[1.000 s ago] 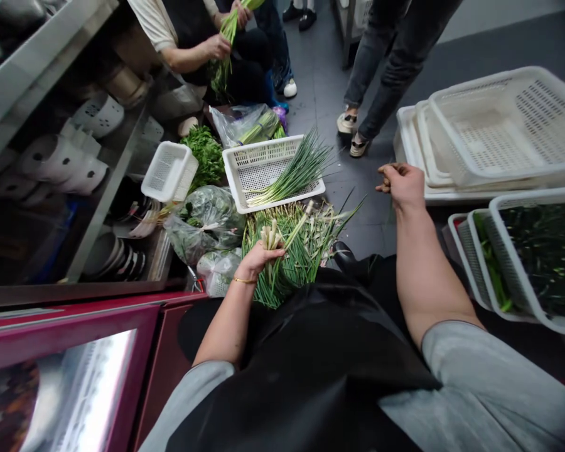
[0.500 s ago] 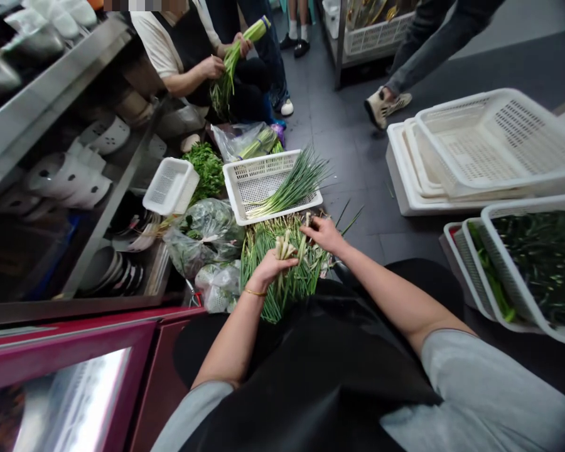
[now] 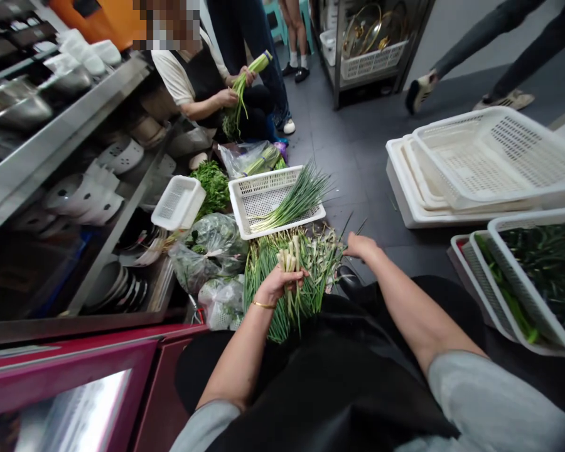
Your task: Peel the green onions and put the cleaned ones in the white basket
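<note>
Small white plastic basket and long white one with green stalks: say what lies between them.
In the head view, bushy leafy greens lie between the small basket and the long basket.

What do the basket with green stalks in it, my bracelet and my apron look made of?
Basket: probably matte white plastic, given its rows of slots. Bracelet: likely polished metal, from its golden gleam; solid or plated, I can't tell. Apron: black, perhaps coated fabric, from its soft sheen.
</note>
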Available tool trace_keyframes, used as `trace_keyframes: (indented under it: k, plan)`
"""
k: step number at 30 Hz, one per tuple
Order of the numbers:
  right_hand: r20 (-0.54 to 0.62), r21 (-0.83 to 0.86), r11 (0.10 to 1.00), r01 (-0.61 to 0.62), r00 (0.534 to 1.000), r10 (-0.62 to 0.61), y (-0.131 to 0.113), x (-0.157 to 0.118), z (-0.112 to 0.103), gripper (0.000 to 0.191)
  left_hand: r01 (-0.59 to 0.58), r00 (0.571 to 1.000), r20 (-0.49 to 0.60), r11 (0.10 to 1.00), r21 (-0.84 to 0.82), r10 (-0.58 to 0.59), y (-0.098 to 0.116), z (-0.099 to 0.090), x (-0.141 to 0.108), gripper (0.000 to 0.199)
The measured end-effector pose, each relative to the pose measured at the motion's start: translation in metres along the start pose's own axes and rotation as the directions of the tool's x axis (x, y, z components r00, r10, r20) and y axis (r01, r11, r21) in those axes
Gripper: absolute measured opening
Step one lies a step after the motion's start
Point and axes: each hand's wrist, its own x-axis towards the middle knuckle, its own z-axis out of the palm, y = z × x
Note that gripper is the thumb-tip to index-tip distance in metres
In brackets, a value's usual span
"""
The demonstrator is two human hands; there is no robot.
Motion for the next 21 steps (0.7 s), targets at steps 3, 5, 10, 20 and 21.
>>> trace_keyframes:
  k: [3,5,10,20,21]
  plan:
    - [0.225,0.223,0.965,0.136,0.956,-0.186,-0.034,-0.026,0.018,0.052,0.002,0.999,0.037,1.000,0.012,-0.003,0.004,-0.001,0.002,0.037]
    - [0.239,0.548,0.801,0.243,0.871,-0.428,-0.056,-0.040,0.030,0.048,-0.007,0.999,0.051,1.000,0.015,0.007,0.004,0.002,0.004,0.038]
    - [0.016,0.699,0.647,0.306,0.898,-0.441,-0.073,-0.047,0.049,0.033,-0.140,0.967,-0.202,0.987,0.075,0.153,0.000,0.016,0.014,0.038]
    - [-0.362,0.470,0.785,0.404,0.899,-0.247,-0.049,-0.028,0.016,0.039,-0.129,0.980,-0.161,0.990,-0.064,0.118,-0.001,0.023,0.008,0.039]
    - [-0.357,0.510,0.792,0.335,0.921,-0.159,-0.041,-0.020,0.011,0.038,-0.096,0.987,-0.135,0.993,-0.074,0.085,-0.001,0.021,0.005,0.039]
